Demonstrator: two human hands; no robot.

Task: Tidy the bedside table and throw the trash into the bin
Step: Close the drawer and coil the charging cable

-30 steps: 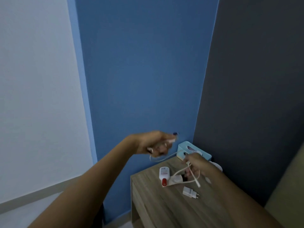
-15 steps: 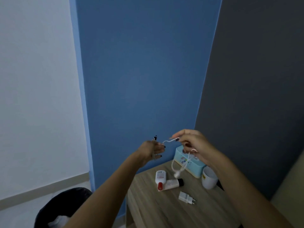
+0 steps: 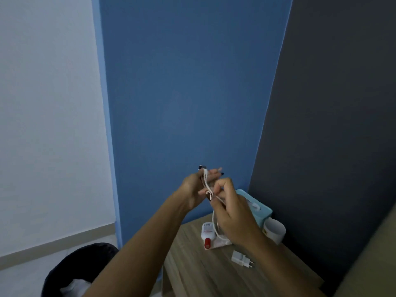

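Observation:
Above the wooden bedside table (image 3: 205, 273), both my hands hold a white charging cable (image 3: 214, 221). My left hand (image 3: 198, 187) keeps loops of the cable across its palm, fingers partly stretched. My right hand (image 3: 232, 213) pinches the cable close to the left hand, and a loop hangs down from it. On the table lie a white bottle with a red cap (image 3: 207, 233), a white tube partly hidden behind my right hand, and a white plug adapter (image 3: 241, 258). The black bin (image 3: 70, 269) stands on the floor at lower left with white trash inside.
A light blue tissue box (image 3: 260, 211) and a white cup (image 3: 275, 230) stand at the table's back right corner, against the blue and dark grey walls. A beige surface edge (image 3: 372, 258) shows at the far right. Pale floor lies to the left of the bin.
My hands came together and the cable is now gathered into loops on my left hand. The view has dipped, so more of the bin and table shows.

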